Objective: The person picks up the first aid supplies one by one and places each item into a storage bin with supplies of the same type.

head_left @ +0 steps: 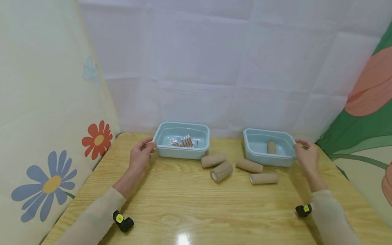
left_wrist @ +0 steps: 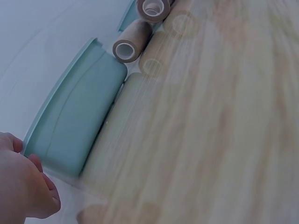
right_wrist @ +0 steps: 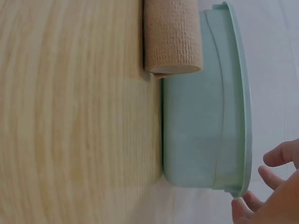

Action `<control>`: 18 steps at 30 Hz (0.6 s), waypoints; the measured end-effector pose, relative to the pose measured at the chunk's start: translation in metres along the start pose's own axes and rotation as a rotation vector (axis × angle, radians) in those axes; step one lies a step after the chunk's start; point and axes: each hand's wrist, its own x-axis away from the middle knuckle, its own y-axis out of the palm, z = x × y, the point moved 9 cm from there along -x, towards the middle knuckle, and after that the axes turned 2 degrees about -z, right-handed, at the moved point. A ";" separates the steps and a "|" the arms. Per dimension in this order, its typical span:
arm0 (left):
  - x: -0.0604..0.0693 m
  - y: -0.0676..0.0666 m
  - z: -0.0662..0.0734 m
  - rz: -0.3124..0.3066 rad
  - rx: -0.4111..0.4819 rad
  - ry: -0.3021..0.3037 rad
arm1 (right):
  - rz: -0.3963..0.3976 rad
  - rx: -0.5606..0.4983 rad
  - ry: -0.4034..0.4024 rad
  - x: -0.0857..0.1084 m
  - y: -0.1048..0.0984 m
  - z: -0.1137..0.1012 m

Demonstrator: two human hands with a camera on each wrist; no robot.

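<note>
My left hand pinches the left rim of a light blue plastic bin. Small clear packets with thin brown pieces inside lie in this bin. At the right, my right hand grips the right rim of a second light blue bin, its fingertips at the rim's corner in the right wrist view. One brown bandage roll is inside that bin. Several more tan bandage rolls, such as a tilted roll and a sideways roll, lie on the table between and in front of the bins.
The wooden table reaches back to a creased white sheet. Flower-printed cloths stand at the left and right sides. A small black camera is strapped to each wrist.
</note>
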 end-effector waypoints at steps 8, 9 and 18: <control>0.005 0.000 0.004 0.035 0.011 -0.001 | -0.204 -0.032 0.055 -0.003 0.003 0.013; 0.005 0.000 0.004 0.039 0.011 -0.003 | -0.231 -0.039 0.068 -0.003 0.004 0.014; 0.005 -0.005 0.012 0.065 -0.047 -0.013 | -0.314 -0.088 0.061 -0.003 0.003 0.019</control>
